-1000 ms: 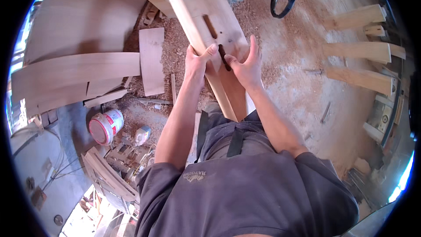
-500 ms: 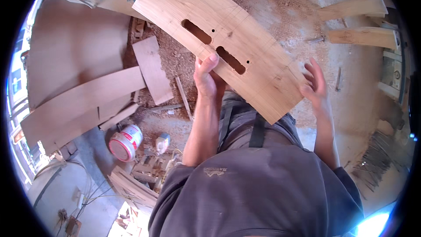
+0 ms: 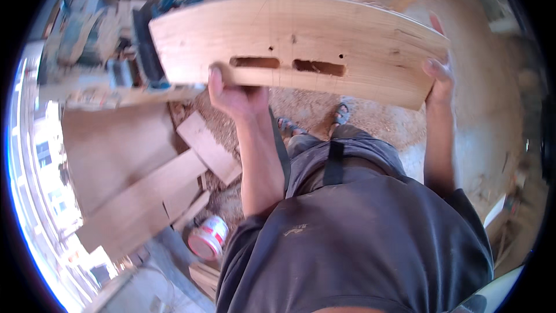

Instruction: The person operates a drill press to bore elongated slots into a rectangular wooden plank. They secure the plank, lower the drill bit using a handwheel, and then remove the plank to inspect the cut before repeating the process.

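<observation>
The bare left hand (image 3: 238,97) grips the lower edge of a pale, curved wooden board (image 3: 307,29) with two elongated slots (image 3: 255,62) while the right hand (image 3: 440,75) clasps its right end — a wide-set hold (likely for balance) presenting it before the grey-shirted torso (image 3: 353,237).

The scene was viewed from the person's head, through the left of two wide fisheye cameras, aimed steeply downward. The dark grey short-sleeved cloth shirt (image 3: 359,249) was caught nearest, at the lower edge; the pale, gently curved wooden board (image 3: 304,30) was framed close by, in the upper half; the dusty brown floor (image 3: 480,122) was taken in farther below.
</observation>
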### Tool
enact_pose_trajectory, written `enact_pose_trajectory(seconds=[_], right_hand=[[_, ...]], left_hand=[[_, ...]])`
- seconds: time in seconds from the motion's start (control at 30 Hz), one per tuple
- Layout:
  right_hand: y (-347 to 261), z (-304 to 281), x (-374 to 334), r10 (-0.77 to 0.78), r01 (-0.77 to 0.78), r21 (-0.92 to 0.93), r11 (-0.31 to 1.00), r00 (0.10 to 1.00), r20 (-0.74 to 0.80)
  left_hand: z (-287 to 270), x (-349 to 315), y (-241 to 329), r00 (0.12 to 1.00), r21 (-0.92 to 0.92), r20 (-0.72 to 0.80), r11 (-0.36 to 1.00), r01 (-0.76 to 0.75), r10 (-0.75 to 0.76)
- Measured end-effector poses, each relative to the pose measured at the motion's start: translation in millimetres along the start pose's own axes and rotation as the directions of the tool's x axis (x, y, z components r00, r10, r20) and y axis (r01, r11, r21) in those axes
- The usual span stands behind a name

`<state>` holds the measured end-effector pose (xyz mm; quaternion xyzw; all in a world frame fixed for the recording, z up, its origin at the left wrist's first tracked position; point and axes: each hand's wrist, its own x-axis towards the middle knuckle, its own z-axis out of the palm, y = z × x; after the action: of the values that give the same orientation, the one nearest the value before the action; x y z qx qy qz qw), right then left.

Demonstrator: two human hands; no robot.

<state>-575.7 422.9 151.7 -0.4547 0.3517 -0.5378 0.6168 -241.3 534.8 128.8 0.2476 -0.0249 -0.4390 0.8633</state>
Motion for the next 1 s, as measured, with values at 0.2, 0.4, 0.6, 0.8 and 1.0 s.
enact_pose_trajectory(seconds=[0.2,0.4,0.6,0.8,1.0], right_hand=[[-6,-95,-33,0.008,0.009,0.106,0.994,0.987,-0.159],[34,-135,-104,0.072,0.028,0.263,0.964,0.929,-0.364],[56,-126,-170,0.07,0.145,0.317,0.937,0.812,-0.579],[83,-123,-217,0.079,0.223,0.341,0.913,0.725,-0.685],[96,-106,-268,0.132,0.313,0.375,0.873,0.588,-0.798]], left_hand=[[19,-33,-66,0.96,0.066,0.118,0.967,0.246,-0.253],[31,-40,-98,0.856,0.292,0.205,0.864,0.409,-0.475],[36,-33,-114,0.675,0.502,0.209,0.67,0.547,-0.708],[28,-29,-131,0.532,0.608,0.169,0.512,0.607,-0.83],[29,-40,-143,0.454,0.681,0.143,0.42,0.6,-0.879]])
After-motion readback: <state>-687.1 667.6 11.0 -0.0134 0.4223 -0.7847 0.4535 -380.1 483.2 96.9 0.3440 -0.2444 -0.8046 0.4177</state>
